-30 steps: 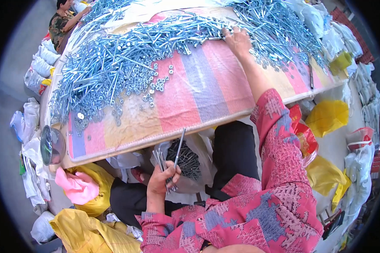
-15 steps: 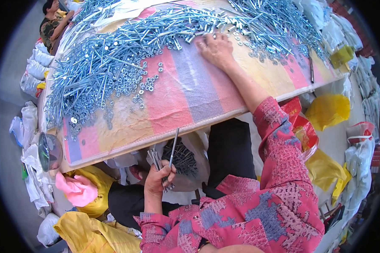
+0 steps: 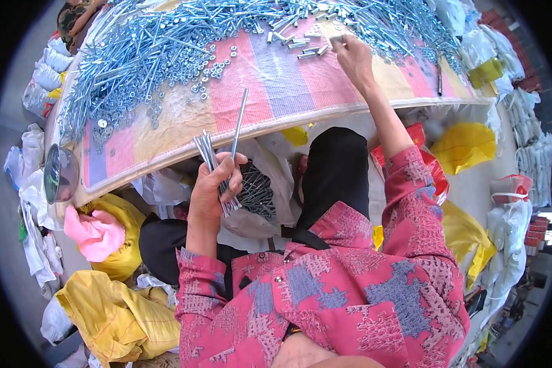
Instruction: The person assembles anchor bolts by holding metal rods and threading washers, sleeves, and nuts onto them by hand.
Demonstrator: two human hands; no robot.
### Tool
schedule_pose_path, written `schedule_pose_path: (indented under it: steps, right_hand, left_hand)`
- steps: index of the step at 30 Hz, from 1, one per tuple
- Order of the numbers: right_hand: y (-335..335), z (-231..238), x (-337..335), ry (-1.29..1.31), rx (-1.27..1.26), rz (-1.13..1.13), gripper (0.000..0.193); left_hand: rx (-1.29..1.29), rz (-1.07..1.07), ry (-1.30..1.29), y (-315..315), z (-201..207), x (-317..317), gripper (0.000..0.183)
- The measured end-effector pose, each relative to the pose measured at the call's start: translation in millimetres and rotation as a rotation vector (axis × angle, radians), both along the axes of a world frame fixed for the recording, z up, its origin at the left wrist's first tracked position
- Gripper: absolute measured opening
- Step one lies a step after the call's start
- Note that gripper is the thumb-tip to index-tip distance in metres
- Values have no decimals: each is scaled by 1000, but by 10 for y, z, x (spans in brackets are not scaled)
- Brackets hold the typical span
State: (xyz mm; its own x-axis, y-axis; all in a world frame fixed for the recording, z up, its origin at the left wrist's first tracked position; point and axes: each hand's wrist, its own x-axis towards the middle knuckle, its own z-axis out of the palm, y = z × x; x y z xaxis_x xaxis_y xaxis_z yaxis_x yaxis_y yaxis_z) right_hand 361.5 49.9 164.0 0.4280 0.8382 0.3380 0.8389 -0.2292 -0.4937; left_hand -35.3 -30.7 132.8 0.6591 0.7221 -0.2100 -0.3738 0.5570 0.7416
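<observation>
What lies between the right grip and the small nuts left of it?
The head view shows short metal tubes near the right grip, then bare striped cloth before the nuts.

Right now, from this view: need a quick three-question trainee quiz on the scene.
1. True or false: the left hand is empty.
2. Where is the right hand? A) under the tabletop; B) over the tabletop; C) beside the left hand.
3. Fill in: the crumpled pink item lies against a ____ sack.

Key: 1. False, it grips several metal rods. 2. B. 3. Yellow.
</observation>
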Motion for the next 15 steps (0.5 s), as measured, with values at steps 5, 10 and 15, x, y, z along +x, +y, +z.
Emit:
schedule_pose_path:
  steps: [5,10,15]
  right_hand:
    - [-25,-253,-305,-322,105,286,24]
    - [423,-247,-498,-537,-54,193,21]
    - [242,114,-693,534,3,393,24]
  left_hand:
    - [-28,-5,-98,-43,-146,-65,29]
    - [-27,41,-107,-45,-193,-161,29]
    - [66,98,11,-47,-142,-192,29]
